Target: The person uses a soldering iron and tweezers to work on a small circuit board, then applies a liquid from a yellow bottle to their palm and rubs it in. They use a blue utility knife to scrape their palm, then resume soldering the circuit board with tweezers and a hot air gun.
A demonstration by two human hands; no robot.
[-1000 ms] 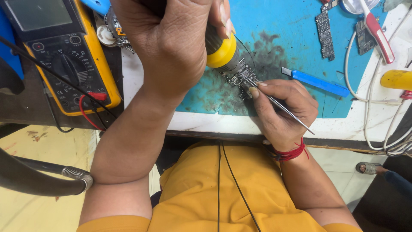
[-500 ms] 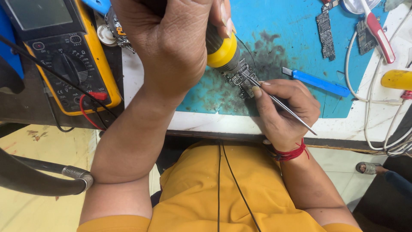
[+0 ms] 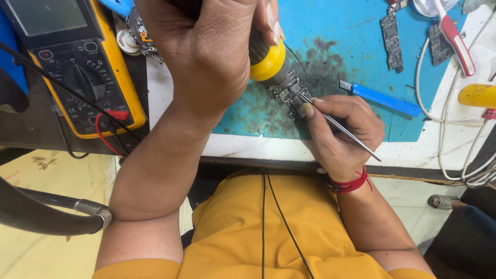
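Head view: left hand (image 3: 212,57) grip closed around yellow-collared tool (image 3: 268,62), tip down on small circuit board (image 3: 289,93). Right hand (image 3: 341,134) grip pinching tweezers (image 3: 336,124), points at board's near edge. Board lies on blue mat (image 3: 351,41), close to desk (image 3: 248,147) front edge. Multimeter (image 3: 77,67) crowds left; blue knife (image 3: 380,98), white cables (image 3: 439,119) hem right

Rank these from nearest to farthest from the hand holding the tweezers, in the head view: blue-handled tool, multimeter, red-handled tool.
From the right hand:
1. Blue-handled tool, just above it on the mat.
2. Red-handled tool, upper right corner.
3. Multimeter, far left.
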